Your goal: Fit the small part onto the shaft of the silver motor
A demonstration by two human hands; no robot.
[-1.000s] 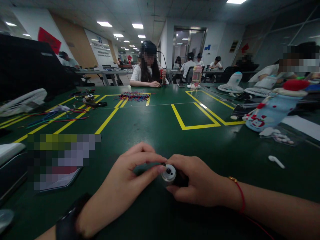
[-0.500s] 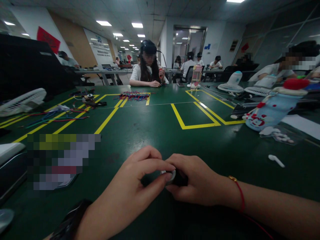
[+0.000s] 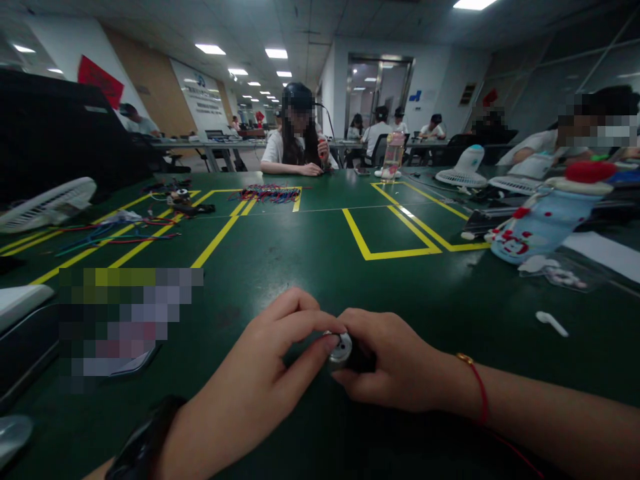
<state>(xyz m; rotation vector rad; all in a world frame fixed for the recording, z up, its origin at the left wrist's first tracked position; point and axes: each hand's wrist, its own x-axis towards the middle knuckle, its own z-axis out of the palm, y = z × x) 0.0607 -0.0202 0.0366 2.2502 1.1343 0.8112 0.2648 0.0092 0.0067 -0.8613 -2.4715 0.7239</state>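
Just above the table's near side, my right hand (image 3: 395, 360) is closed round a small dark cylinder with a silver end (image 3: 342, 351). Its round end face points towards me and shows small dark spots; the rest lies hidden in the palm. My left hand (image 3: 285, 360) pinches at the rim of that end with thumb and forefinger. Whether the left fingertips also hold some smaller part there, I cannot make out. A dark band sits on my left wrist, a red cord on my right.
Right of my hands lie a white earbud (image 3: 552, 323) and a blue bottle (image 3: 545, 217). To the left are a blurred-out flat object (image 3: 135, 327), loose wires (image 3: 115, 237) and a white fan (image 3: 50, 203). More wires (image 3: 265, 193) lie before a person (image 3: 295, 147) seated opposite.
My left thumb and forefinger have shifted slightly up and left on the rim, so more of the cylinder's silver end face shows. The right hand keeps its hold.
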